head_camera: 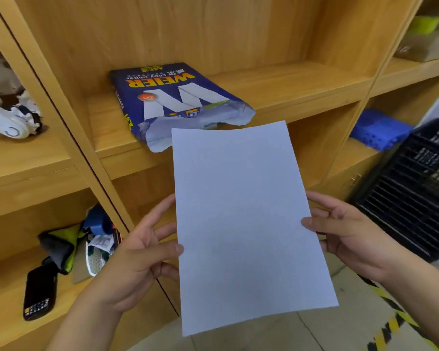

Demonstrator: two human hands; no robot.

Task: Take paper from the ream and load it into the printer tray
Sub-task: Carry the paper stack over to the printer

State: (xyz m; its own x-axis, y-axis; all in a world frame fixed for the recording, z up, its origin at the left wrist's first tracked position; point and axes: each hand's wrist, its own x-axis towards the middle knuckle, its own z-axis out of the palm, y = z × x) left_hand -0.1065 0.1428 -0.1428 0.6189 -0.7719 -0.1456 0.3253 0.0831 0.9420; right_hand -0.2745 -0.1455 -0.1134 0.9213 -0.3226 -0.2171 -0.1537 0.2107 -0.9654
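Item: paper (pixel 249 224), white, held flat at centre frame, clear of the torn-open blue ream (pixel 178 102) on the shelf (pixel 302 82) above it.

Risks, judged: the unsupported far end may sag or crease, and a light pinch could let sheets fan or slip sideways. No printer tray in view.

Left hand (pixel 140 252): thumb over the left edge, fingers spread underneath, gripping the paper.

Right hand (pixel 340 231): thumb on the right edge, fingers beneath, likewise gripping.

Black slatted crate (pixel 416 188) at right.
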